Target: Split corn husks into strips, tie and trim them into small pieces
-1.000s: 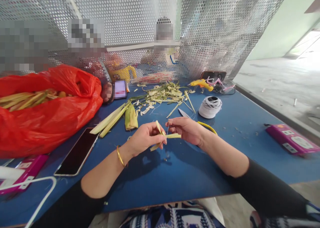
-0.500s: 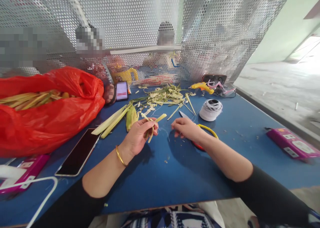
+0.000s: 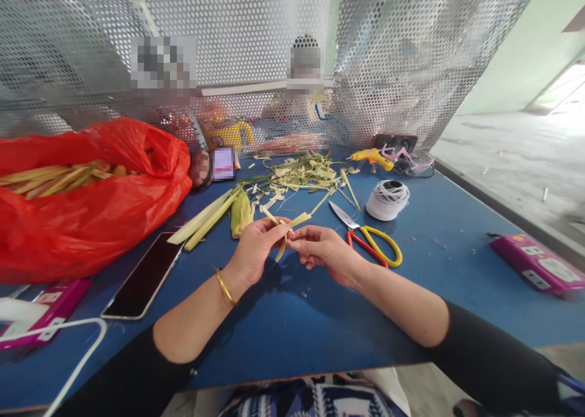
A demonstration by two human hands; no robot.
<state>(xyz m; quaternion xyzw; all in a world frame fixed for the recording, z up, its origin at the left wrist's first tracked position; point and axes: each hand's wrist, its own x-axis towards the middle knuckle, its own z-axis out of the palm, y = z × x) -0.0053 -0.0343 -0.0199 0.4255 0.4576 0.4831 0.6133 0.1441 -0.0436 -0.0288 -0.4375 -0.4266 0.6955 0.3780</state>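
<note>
My left hand [image 3: 259,246], with a gold bangle at the wrist, pinches several folded pale-green husk strips [image 3: 300,220]; their ends stick out above and below the fingers. Close against it is my right hand [image 3: 322,250], its thumb and forefinger pressed together at the strips' right side. What lies in that pinch is too small to make out. Scissors [image 3: 365,237] with one red and one yellow handle rest on the table just right of my right hand. Behind them stands a spool of white thread [image 3: 387,200].
Long husks [image 3: 205,222] and a black-screened phone [image 3: 142,278] lie left, beside a red plastic bag [image 3: 91,234] of husks. A heap of husk scraps [image 3: 301,174] spreads before the perforated metal screen [image 3: 256,39]. A yellow glue gun [image 3: 372,157] and purple box [image 3: 534,263] are right.
My right hand has moved left from near the scissors to the husk strips in my left hand, uncovering the scissors' handles. My left hand has stayed nearly in place.
</note>
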